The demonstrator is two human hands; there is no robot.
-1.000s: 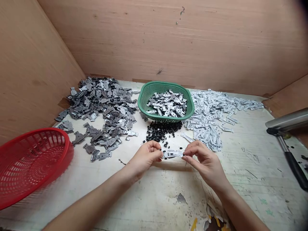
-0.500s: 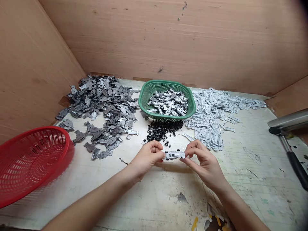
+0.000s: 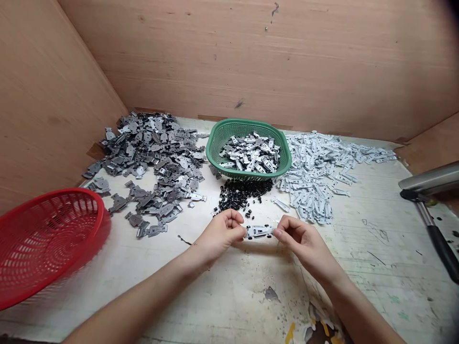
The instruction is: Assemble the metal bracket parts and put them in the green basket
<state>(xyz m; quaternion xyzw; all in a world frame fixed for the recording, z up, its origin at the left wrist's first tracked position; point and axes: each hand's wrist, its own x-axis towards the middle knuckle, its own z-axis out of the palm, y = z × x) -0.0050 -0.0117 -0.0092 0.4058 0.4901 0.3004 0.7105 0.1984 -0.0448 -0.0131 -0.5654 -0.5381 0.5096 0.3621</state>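
Note:
A small white toy race car (image 3: 259,231) with black wheels is held level above the table, between both hands. My left hand (image 3: 224,234) pinches its left end between thumb and fingers. At the other end, my right hand (image 3: 300,239) is closed on the tip with thumb and forefinger. Just beyond the hands lies a heap of black wheel pieces (image 3: 238,195). Behind it stands a green basket (image 3: 211,155) holding many white and grey toy cars. One loose white car body (image 3: 280,204) rests near my right hand.
Grey metal car bases (image 3: 161,148) are heaped at the left, white car bodies (image 3: 311,172) at the right. A red basket (image 3: 103,224) stands at the left edge. A metal lever with a black handle (image 3: 442,253) is at the right. Wooden panels (image 3: 251,62) enclose the table.
My right thumb and fingers have shifted on the car's right end, drawing closer together at the tip. The wheels at that end show more clearly. My left hand has barely moved.

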